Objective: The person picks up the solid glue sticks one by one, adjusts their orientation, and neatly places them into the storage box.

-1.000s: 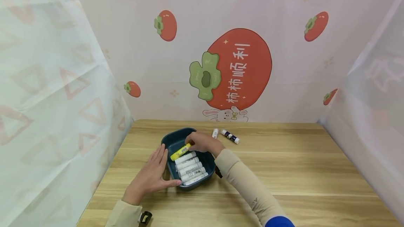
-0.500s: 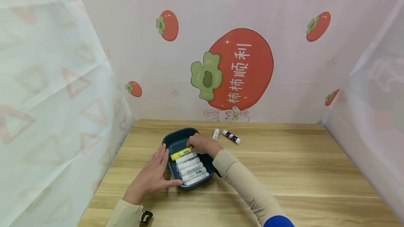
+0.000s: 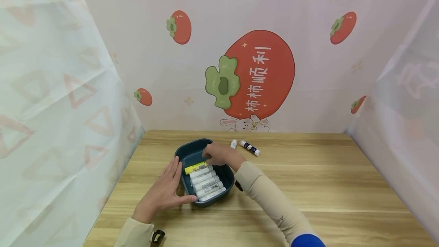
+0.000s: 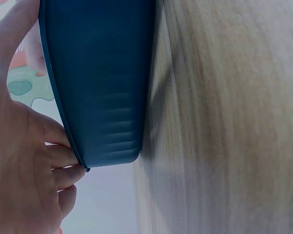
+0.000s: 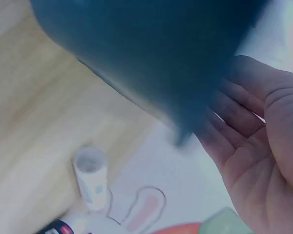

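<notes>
A dark teal box (image 3: 186, 148) sits on the table, holding several white glue sticks (image 3: 207, 184) in a row. A yellow glue stick (image 3: 195, 168) lies at the far end of that row. My left hand (image 3: 162, 190) rests against the box's left side, fingers extended along the rim and thumb at the near corner. In the left wrist view, the fingertips touch the box's rim (image 4: 63, 114). My right hand (image 3: 219, 153) hovers over the box's far right part, fingers loosely bent close above the yellow stick's end. Its palm (image 5: 263, 161) shows nothing held.
Behind the right hand, a white glue stick (image 3: 234, 144) and a navy glue stick with white ends (image 3: 250, 148) lie on the wooden table (image 3: 308, 178). A persimmon-printed sheet (image 3: 308, 87) hangs at the back, with pale sheets at both sides.
The yellow glue stick has come down into line with the white ones. My right hand has let go of it and lifted slightly. The left hand stays in place.
</notes>
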Demonstrator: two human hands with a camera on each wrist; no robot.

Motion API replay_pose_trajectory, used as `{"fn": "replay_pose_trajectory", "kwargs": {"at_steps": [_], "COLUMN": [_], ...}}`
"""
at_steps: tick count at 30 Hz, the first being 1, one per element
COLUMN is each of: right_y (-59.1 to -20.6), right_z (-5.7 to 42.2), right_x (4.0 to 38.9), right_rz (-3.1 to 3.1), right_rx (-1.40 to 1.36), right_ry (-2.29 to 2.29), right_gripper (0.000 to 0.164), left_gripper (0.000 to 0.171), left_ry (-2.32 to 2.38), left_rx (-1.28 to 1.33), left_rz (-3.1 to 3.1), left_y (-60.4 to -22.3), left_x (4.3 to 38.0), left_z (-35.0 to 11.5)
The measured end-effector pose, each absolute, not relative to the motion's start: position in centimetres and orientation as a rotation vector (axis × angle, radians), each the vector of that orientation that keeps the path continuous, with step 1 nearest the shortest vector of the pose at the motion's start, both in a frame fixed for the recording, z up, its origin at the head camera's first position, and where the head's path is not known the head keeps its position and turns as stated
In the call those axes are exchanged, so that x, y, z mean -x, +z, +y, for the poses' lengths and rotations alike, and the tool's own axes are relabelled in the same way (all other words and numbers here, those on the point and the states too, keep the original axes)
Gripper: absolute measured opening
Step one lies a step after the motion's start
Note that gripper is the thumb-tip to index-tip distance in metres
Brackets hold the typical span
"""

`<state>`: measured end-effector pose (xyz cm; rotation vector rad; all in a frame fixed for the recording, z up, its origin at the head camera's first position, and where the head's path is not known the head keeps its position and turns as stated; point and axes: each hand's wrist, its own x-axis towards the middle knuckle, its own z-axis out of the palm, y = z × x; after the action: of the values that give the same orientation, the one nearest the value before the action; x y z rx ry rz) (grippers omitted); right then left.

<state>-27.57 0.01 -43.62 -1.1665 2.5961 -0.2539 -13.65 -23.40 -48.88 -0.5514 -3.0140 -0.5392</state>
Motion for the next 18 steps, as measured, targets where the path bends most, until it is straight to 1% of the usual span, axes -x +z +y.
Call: {"fn": "replay_pose_trajectory", "kwargs": {"at_steps": [4,9,13,18], "right_y": [-41.4,-39.5,-39.2,-39.9], "right_z": [1.5,3.7,5.3,6.8], "right_x": [27.5,27.5,27.6,27.8], "right_rz": [2.634,2.741,2.836,2.914], "right_rx": [1.137,1.048,0.95,0.786], "right_ry": [-0.386,-0.558,-0.657,-0.755], "right_gripper": [0.035,0.032,0.029,0.027], "left_gripper": [0.133,0.134,0.133,0.133], "left_ry": [-0.539,-0.519,-0.503,-0.511], "left_rx": [0.543,0.557,0.569,0.557], "left_rz": [-3.021,-2.999,-2.977,-2.998], "left_y": [-48.9,-48.7,-48.8,-48.9], "left_x": [13.7,13.7,13.6,13.5], "left_z": [-23.5,-23.6,-23.7,-23.6]}}
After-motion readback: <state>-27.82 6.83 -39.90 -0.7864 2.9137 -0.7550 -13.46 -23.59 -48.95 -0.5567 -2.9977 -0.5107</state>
